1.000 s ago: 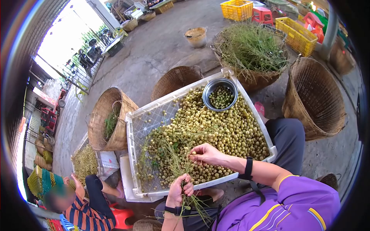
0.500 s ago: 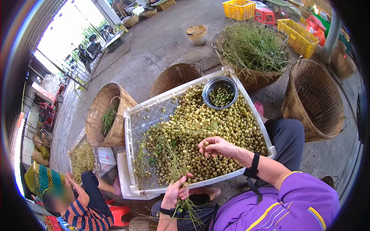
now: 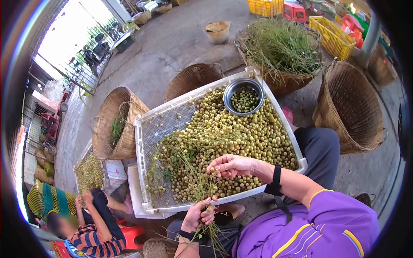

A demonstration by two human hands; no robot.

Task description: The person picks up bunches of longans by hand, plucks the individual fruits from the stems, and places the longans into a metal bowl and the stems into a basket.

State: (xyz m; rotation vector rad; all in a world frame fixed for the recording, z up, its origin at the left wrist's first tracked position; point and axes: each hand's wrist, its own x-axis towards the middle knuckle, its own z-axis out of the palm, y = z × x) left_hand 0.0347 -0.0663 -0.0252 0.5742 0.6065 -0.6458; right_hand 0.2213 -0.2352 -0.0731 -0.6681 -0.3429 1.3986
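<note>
White tray [image 3: 150, 136] heaped with fruit [image 3: 254, 144]

The right hand's [image 3: 232, 167] fingertips, above the heap, are together, apparently on one fruit. Beyond them, a metal bowl [image 3: 228, 94] holds greener fruit [image 3: 244, 100]. Nearer, the left hand [image 3: 200, 213] clamps stems [image 3: 202, 185]. Left of the fingers, a wicker basket [image 3: 134, 144] contains greenery [image 3: 116, 130].

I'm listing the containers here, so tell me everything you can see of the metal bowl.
The bowl is round, silvery-grey and shiny like metal, with a rolled-looking rim and smooth, darker inner walls. It sits with its mouth up near a far corner of the white tray, on the heap of yellow-brown fruits that press around it. Small fruits, greener than the heap, partly fill it. Neither hand touches it; its underside is hidden.
</note>
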